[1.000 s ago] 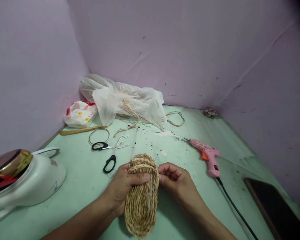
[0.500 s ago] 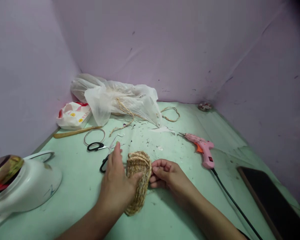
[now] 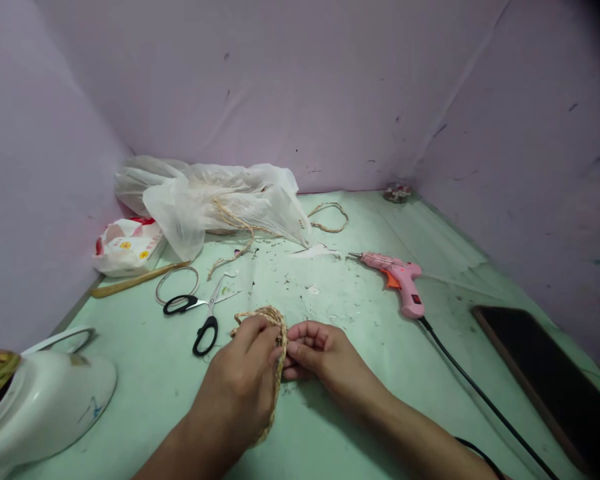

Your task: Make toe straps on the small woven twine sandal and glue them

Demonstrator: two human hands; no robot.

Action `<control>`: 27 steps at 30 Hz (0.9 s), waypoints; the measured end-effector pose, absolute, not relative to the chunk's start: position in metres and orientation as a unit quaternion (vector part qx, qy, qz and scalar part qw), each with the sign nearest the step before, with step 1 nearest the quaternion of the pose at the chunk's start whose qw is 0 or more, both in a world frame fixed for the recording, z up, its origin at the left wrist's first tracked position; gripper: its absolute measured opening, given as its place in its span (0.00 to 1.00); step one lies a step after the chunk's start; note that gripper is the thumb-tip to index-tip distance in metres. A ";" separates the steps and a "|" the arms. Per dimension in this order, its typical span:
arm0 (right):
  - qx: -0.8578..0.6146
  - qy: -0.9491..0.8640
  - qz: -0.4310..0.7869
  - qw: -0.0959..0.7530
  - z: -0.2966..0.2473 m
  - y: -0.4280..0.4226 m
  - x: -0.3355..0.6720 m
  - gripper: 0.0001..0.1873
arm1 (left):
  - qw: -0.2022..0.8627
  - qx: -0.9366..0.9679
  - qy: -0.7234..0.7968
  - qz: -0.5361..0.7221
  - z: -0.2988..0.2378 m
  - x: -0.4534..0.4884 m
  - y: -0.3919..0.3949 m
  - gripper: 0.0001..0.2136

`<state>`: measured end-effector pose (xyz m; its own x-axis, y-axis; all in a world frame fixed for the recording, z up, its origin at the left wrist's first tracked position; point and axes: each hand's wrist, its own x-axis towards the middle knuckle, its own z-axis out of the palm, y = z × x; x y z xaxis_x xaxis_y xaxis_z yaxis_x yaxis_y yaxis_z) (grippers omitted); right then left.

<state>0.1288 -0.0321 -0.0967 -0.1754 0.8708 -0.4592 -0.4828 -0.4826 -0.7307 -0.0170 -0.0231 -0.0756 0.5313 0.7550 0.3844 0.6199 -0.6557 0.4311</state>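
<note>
Though walled on three sides, loads of bare table (image 3: 145, 393). Got the straw weave (image 3: 271, 315) on edge between hands, left hand (image 3: 240, 390) clamped over it, right hand (image 3: 323, 357) pinching its rim.

Braided mat (image 3: 276, 321): tan and straw-yellow, coiled rope pattern. Counter (image 3: 360, 407): pale mint green, flecked with dark specks. Glue gun (image 3: 397, 275): pink, orange trigger; cord (image 3: 480, 395) black. Scissors (image 3: 211, 308): black handles, silver blades. Plastic bag (image 3: 215, 197): translucent white. Packet (image 3: 125, 245): white, red and yellow print. Walls (image 3: 305, 87): pale lilac. Pot (image 3: 50, 407): white, gold lid.
</note>
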 end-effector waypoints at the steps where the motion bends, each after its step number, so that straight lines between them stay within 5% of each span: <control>1: -0.444 -0.210 0.737 0.464 -0.096 -0.033 0.127 0.20 | 0.144 0.865 0.395 0.274 -0.074 -0.018 -0.022 0.08; 12: -0.464 -0.181 0.712 0.494 -0.101 -0.038 0.121 0.15 | 0.259 0.835 0.401 0.274 -0.070 -0.021 -0.016 0.07; 27: -0.440 -0.155 0.742 0.481 -0.094 -0.040 0.122 0.18 | 0.160 0.813 0.439 0.348 -0.064 -0.023 -0.023 0.07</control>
<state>0.1225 -0.0399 -0.0944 -0.1504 0.8500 -0.5048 -0.5776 -0.4900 -0.6529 -0.0228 -0.0226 -0.0639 0.3717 0.8255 0.4247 0.6025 -0.5626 0.5661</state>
